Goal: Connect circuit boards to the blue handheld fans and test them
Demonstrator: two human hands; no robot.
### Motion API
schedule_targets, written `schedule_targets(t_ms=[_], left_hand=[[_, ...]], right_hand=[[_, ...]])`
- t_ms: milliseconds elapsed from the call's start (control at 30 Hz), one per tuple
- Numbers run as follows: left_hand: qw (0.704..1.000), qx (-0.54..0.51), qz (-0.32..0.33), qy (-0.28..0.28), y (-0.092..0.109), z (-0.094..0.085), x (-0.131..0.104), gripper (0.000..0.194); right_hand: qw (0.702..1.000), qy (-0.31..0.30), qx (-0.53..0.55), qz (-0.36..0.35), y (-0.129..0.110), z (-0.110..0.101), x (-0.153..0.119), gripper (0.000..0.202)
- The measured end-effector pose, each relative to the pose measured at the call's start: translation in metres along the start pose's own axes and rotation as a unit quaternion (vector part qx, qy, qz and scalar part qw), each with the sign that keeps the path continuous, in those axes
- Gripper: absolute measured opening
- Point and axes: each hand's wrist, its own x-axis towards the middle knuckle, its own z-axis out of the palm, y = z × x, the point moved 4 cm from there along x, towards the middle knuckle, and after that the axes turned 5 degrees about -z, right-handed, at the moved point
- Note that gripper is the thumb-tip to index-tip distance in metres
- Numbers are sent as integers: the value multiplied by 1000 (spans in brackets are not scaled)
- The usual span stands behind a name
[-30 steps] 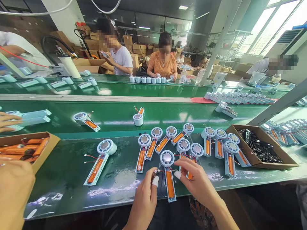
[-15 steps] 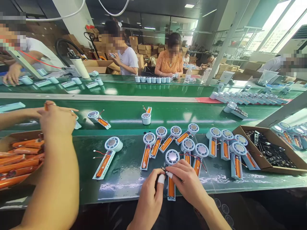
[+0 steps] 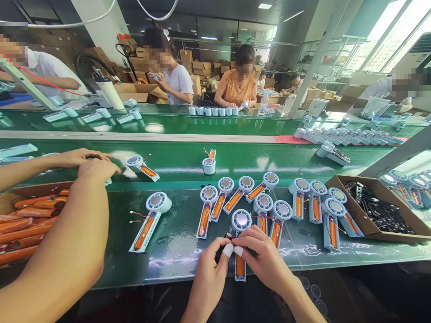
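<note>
The left hand (image 3: 211, 265) pinches a small dark board (image 3: 219, 254) between thumb and fingers; the right hand (image 3: 261, 249) meets it with bunched fingertips, though whether these grip anything I cannot tell. Beneath both hands a pale blue fan (image 3: 241, 220) lies on the green counter (image 3: 182, 233), its orange cell (image 3: 240, 270) partly covered, with other fans (image 3: 263, 203) just behind and a carton (image 3: 393, 238) of black parts (image 3: 387, 220) farther right.

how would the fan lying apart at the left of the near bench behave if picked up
The fan would probably lift as one stiff piece, its head and handle looking joined. The two thin wires, loose at one side, seem floppy and apt to snag. The head, bulkier than the handle, may outweigh it.
</note>
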Motion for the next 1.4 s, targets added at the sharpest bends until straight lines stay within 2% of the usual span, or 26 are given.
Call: schedule_targets(t_ms=[267,400,500,600,733,833,900,967,1067,1167,1333,1400], left_hand=[[996,-80,-8,32,-8,5,-5,40],[997,-68,-14,26,-6,5,-7,37],[998,-48,-1,42,-4,4,-7,35],[997,-12,30,69,-1,2,-7,35],[988,64,97,104,-2,2,-8,36],[955,139,206,161,0,2,-11,37],[939,163,244,179,1,2,-12,38],[948,157,225,160,1,2,-10,37],[974,116,168,93,2,-2,-5,37],[987,73,141,37,4,-8,-1,37],[989,43,141,-17,1,-11,3,35],[987,44,148,-33,0,-10,5,35]], right_hand=[[995,64,-79,-25,2,0,6,19],[991,40,-124,-42,-4,-1,7,18],[989,15,-143,-25,-7,-3,6,18],[989,1,-148,-6,-7,-3,5,17],[988,19,-150,-11,-8,0,5,16],[984,55,-166,-29,-9,5,3,17],[981,81,-173,-35,-9,8,1,18],[981,95,-168,-31,-8,12,-1,19],[985,97,-141,-11,-3,13,-1,18],[990,94,-106,16,1,7,0,14],[996,23,19,85,5,0,2,20],[994,5,29,102,6,1,2,19]])
